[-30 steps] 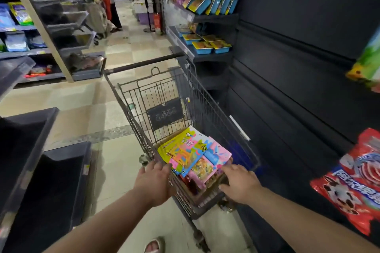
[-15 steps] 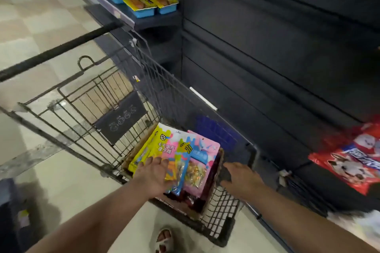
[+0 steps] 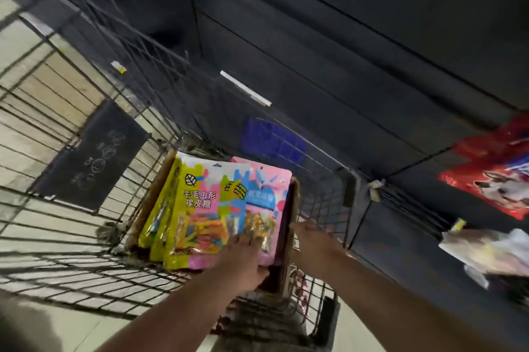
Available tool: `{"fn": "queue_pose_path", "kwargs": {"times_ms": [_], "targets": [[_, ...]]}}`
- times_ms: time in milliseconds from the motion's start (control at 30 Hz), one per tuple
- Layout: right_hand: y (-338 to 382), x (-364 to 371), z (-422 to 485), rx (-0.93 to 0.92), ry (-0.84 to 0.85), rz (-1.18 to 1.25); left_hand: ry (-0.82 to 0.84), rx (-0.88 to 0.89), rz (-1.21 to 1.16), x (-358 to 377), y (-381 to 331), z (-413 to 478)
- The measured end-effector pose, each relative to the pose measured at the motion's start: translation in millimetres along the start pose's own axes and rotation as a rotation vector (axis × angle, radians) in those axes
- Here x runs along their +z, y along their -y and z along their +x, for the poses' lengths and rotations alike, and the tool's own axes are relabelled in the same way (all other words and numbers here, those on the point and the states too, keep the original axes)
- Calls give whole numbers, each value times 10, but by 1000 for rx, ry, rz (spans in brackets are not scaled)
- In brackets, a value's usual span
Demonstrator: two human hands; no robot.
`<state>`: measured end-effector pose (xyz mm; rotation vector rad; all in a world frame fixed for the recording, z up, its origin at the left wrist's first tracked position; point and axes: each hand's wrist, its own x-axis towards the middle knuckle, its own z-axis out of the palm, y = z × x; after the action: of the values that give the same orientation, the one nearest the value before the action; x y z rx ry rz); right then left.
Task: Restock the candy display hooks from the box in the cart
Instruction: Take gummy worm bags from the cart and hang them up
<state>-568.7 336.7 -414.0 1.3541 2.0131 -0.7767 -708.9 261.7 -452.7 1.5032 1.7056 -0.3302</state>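
With the left hand [image 3: 243,257], reaching over the near end of the shopping cart [image 3: 274,314] and lying across the near, bottom ends of the gummy candy bags [image 3: 211,208]. Spreading fingers over the clear windows of the top two bags, with the thumb tucking in by their near edge. Blurring too much for telling whether gripping a bag or merely pressing on the stack.

With the right hand [image 3: 312,242], sitting just beside it at the right wall of the cardboard box [image 3: 157,194], outside the stack. Again blurring too much for telling whether clasping that wall or only touching it.

Leaning stacked inside the box, at the near right corner of the cart, and filling it from left wall to right wall. Running lengthwise straight away from the left hand, with the hang-hole tops pointing toward the far end.

Judging the left hand the nearer for the pick, being on the bags while the right is touching only cardboard. Probably calling for lifting a bag by its near end, then turning it so the hole leads.

Farther off, right of the cart, hanging against the dark display panel [image 3: 372,65]: red dog-picture packs [image 3: 492,177]. Not showing the hooks clearly. Lying on the right hand's side, so likely meaning a carry rightward.
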Motion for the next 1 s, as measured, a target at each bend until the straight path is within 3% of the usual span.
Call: {"fn": "queue_pose_path", "kwargs": {"times_ms": [300,600,800,1000], "targets": [[89,363,823,6,-3,255,-31,75,110,269,267,629],[133,700,1326,243,-95,868,-140,35,148,180,757,722],[132,715,1419,400,-185,1085,-211,-4,69,122,1053,721],[82,615,1297,272,-271,1188,-299,-126,0,61,1058,777]]}}
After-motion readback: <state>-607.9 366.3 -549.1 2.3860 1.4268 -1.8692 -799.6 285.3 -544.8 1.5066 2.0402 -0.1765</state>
